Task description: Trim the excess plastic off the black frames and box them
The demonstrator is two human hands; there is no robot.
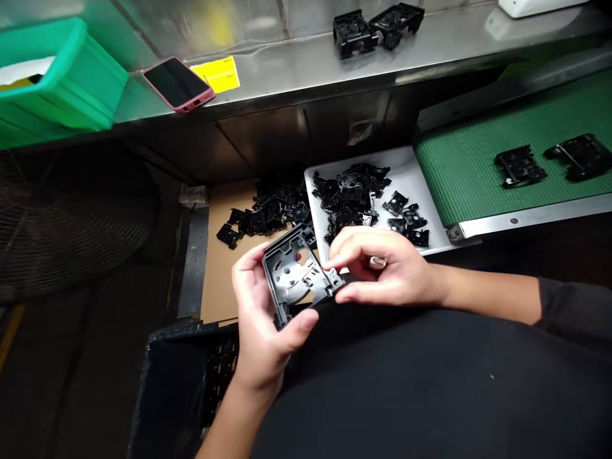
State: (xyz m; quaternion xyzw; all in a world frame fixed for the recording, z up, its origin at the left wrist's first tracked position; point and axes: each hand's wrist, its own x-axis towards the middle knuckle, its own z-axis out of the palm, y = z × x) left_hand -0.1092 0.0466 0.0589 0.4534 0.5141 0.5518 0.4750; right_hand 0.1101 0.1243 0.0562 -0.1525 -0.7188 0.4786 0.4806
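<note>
My left hand [262, 325] is closed around the outer edges of a black plastic housing [289, 277], which has a round hole and a raised rim and is held tilted above my lap. At the housing's right end, my right hand [387, 264] pinches a corner between thumb and fingers; a ring shows on one finger. Whether a separate small part sits in that pinch, I cannot tell. Just behind my right hand is a white tray [433, 220] with a pile of small black parts [351, 191]. More black parts [272, 210] lie on a cardboard sheet [222, 274] behind the housing.
A green conveyor belt [471, 159] at the right carries two black assemblies [520, 167]. On the metal shelf [287, 73] are a pink-edged phone [179, 84], a yellow paper [220, 74], a green bin [90, 76] and black assemblies [354, 33]. A large fan [57, 217] stands left; a dark crate [167, 389] sits below.
</note>
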